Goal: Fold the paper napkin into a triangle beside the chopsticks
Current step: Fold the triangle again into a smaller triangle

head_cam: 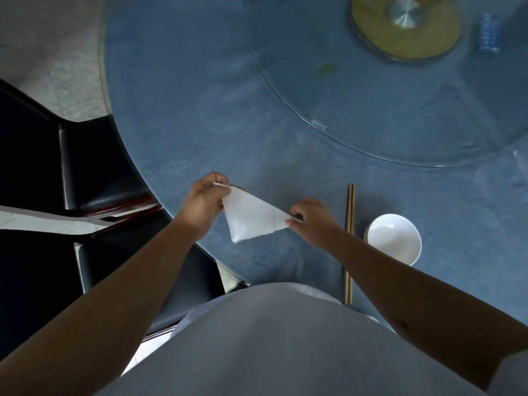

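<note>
A white paper napkin (251, 217) is stretched between my two hands in a triangular shape, its lower corner pointing down toward the blue tablecloth. My left hand (204, 202) pinches its upper left corner. My right hand (313, 221) pinches its right corner. A pair of wooden chopsticks (350, 221) lies straight on the cloth just right of my right hand, partly hidden by my right forearm.
A white bowl (394, 238) stands right of the chopsticks. A glass turntable (343, 110) on a brass hub (405, 24) covers the table's middle. Black chairs (94, 167) stand at the left, close to the table edge (160, 207).
</note>
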`<state>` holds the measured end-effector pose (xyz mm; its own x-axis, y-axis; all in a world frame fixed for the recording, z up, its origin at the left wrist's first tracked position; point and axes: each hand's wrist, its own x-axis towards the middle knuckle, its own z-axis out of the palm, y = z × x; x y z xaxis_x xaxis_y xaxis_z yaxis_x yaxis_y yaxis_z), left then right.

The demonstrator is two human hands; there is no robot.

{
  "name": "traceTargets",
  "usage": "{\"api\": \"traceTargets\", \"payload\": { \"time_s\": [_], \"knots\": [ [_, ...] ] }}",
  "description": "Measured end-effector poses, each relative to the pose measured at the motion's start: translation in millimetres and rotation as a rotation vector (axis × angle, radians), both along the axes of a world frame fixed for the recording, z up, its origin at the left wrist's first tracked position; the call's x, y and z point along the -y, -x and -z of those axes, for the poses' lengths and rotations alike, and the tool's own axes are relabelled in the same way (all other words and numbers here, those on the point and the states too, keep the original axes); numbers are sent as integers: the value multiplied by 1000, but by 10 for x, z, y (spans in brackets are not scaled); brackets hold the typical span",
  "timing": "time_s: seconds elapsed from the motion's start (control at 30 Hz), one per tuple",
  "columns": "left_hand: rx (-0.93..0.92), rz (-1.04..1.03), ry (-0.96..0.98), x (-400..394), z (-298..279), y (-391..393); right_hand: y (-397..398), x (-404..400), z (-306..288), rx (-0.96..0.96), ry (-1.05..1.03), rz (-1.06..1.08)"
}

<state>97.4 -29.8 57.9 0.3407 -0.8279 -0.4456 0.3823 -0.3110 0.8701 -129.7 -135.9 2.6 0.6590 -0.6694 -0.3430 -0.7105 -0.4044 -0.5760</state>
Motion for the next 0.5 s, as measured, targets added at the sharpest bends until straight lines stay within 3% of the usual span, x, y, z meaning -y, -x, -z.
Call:
{"api": "traceTargets", "payload": {
  "time_s": [0.13,0.33,0.5],
  "knots": [
    [2,-4,101,83,-120,-108,-6,-180,-39,29,-230,133],
    [436,41,-162,545,127,-162,103,-452,0,97,-420,321],
    [539,146,-242,915,413,-22,193,-518,63,51,-493,478]
  ]
}}
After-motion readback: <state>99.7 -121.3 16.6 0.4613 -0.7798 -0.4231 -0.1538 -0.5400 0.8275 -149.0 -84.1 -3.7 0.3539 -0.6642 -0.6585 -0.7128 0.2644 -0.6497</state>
